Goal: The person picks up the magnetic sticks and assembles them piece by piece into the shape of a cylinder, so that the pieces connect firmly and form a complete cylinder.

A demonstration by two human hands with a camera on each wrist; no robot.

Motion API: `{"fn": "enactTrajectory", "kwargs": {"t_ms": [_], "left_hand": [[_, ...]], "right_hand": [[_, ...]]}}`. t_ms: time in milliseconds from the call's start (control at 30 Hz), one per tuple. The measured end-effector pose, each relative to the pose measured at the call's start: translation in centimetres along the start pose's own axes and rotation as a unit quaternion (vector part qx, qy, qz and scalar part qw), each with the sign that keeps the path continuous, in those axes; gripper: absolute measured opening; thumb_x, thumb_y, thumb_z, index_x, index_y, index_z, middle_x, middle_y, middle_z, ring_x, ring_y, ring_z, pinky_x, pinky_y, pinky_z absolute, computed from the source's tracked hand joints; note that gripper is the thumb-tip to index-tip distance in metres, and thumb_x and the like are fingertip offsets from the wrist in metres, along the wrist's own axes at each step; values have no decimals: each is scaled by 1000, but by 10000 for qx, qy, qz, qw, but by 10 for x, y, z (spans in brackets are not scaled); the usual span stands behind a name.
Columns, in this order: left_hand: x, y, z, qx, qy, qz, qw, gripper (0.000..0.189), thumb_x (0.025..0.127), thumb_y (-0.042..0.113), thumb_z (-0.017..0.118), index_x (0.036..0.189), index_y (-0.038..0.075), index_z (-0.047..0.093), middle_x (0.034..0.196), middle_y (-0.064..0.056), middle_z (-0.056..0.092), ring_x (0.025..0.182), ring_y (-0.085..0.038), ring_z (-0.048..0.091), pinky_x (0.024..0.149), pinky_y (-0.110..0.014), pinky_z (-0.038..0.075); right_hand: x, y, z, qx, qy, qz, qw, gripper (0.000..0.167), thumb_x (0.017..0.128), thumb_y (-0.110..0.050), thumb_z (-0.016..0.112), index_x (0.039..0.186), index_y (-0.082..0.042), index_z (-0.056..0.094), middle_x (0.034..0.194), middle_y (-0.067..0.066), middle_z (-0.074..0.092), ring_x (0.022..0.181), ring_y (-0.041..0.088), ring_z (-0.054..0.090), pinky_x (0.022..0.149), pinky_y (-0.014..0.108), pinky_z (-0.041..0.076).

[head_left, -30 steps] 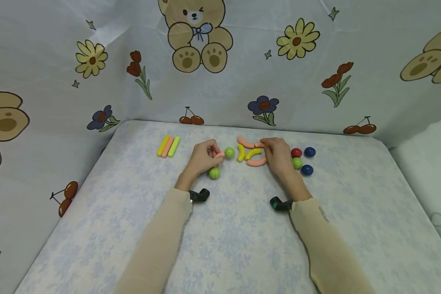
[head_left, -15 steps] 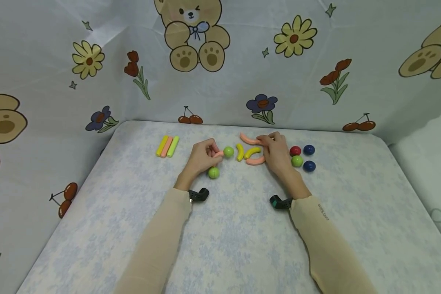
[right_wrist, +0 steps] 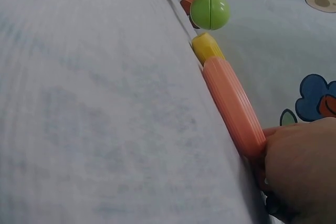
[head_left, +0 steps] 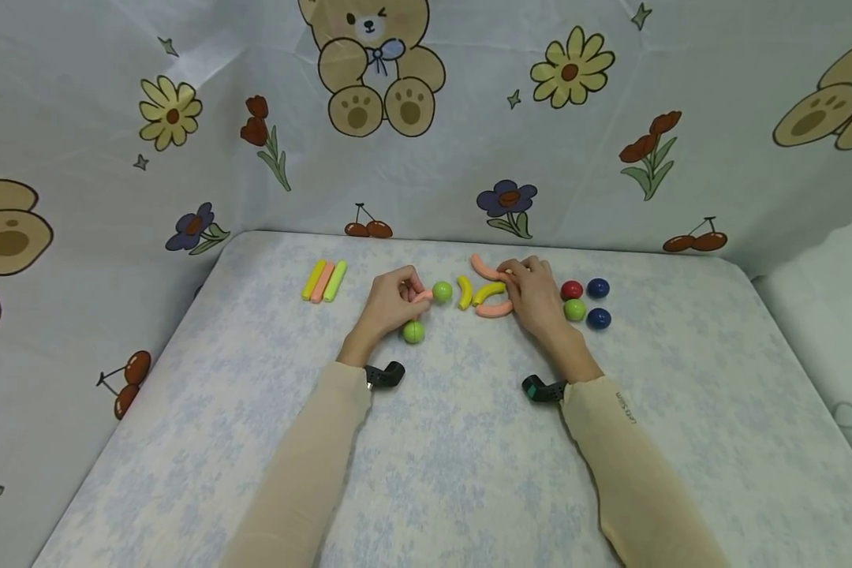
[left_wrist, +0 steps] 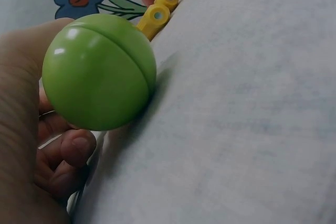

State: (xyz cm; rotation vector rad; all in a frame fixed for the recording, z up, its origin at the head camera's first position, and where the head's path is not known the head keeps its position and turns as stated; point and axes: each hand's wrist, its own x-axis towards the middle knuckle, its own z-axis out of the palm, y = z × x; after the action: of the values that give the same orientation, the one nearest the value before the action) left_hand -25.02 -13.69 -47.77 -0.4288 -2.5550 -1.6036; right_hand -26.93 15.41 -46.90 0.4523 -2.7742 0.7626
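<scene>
Under the head camera, the left hand pinched a pink rod between thumb and fingers. At the rod's tip, on the side toward the right hand, sat a first green ball; a second green ball lay just below the left grip. Left of that grip, well apart, a yellow stick, a pink stick and a green stick lay side by side on the table. The right hand grasped the right end of an upper pink curve; whether its fingers covered another piece there, I could not tell. A lower pink curve lay below this grip, its right end close to the hand. Between the two grips were a left yellow curve and a right yellow curve. On the right grip's outer side were a red ball, a third green ball, a far blue ball and a near blue ball.

From the left wrist, a large green ball stood before the left fingers and hid what they held. Past it showed yellow ends, then a pink end near the right hand.

At the right wrist, a ridged pink piece ran from beside the right hand, whose fingertips were hidden, toward a yellow end. Farther off, the left hand's pink rod met a green ball.
</scene>
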Motion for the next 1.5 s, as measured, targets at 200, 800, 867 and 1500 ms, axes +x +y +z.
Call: {"fn": "enactTrajectory", "kwargs": {"t_ms": [200,800,867,1500], "left_hand": [[1,2,-1,-127,24,1,9999,13,81,5,75,86,12,66,66,-6,60,51,-22,55,48,-27,43],[1,3,-2,-302,128,-55,9994,13,84,3,76,87,11,67,67,-9,60,50,-25,56,47,-28,44],[1,2,-2,-320,129,-49,9994,13,84,3,76,87,11,67,67,-9,60,49,-25,56,46,-28,44],[-1,2,-8,-217,130,-73,9997,13,84,6,80,87,11,68,70,-6,62,50,-17,56,47,-24,43]], "right_hand": [[1,2,0,-18,65,-148,9999,22,110,-17,56,127,-15,70,114,19,57,98,36,50,74,45,44],[5,-17,-20,545,214,203,9981,32,112,-23,53,133,-2,64,116,20,55,103,34,49,87,48,44],[4,-26,-22,753,-43,96,9971,29,110,-20,55,128,0,66,114,20,56,99,34,51,85,47,45],[-27,-97,14,1829,-1021,-383,9771,15,98,-11,68,109,-3,75,83,6,70,65,13,61,61,27,50]]}}
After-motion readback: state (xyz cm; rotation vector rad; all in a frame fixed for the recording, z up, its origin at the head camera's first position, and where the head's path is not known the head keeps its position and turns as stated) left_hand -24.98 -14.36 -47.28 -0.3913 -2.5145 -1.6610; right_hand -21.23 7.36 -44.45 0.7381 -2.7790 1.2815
